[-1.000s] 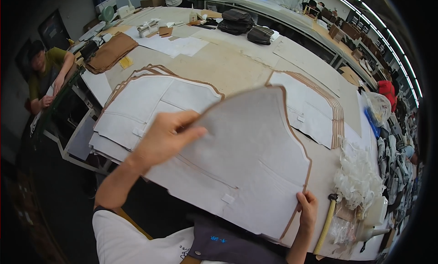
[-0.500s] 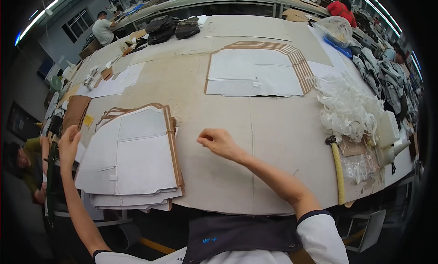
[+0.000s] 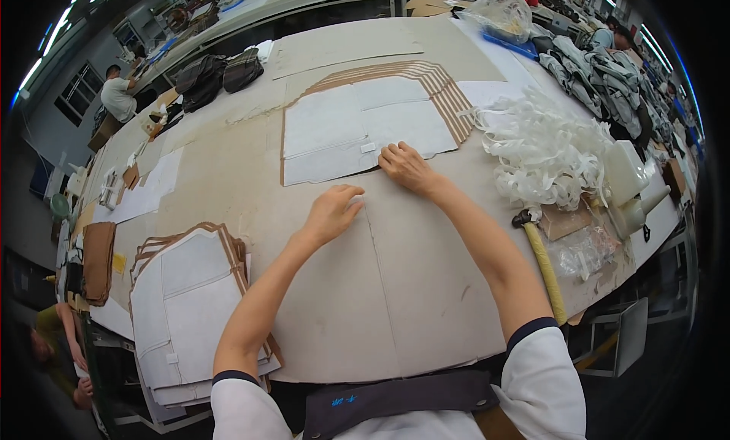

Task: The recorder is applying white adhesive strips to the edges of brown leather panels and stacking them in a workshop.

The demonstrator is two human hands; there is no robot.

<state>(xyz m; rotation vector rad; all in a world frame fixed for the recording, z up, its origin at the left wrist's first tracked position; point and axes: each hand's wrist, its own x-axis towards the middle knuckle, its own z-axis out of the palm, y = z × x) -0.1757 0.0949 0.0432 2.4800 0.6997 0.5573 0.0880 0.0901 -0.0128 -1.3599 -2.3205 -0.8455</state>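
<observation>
A fanned stack of white panels (image 3: 327, 125) with brown edges lies on the table ahead of me, staggered along its far and right sides. My right hand (image 3: 408, 168) is at the stack's near edge, fingers curled in and closed on the top panel's border, where a dark gap shows beneath. Just short of that edge, my left hand (image 3: 334, 213) hovers with nothing in it, thumb apart from the fingers. A second pile of similar white panels (image 3: 186, 303) with brown edges lies at the near left, partly behind my left forearm.
At the right are a heap of white strips (image 3: 544, 147), a yellow-handled hammer (image 3: 544, 265), plastic bottles (image 3: 627, 174) and grey garments (image 3: 589, 83). Dark folded cloth (image 3: 201, 83) lies at the far left, brown pieces (image 3: 99, 261) at the left edge. Other people work around.
Both hands have moved from the near-left pile and mid-table to the fanned stack's near edge. The right has closed on the panel border. The view has turned right.
</observation>
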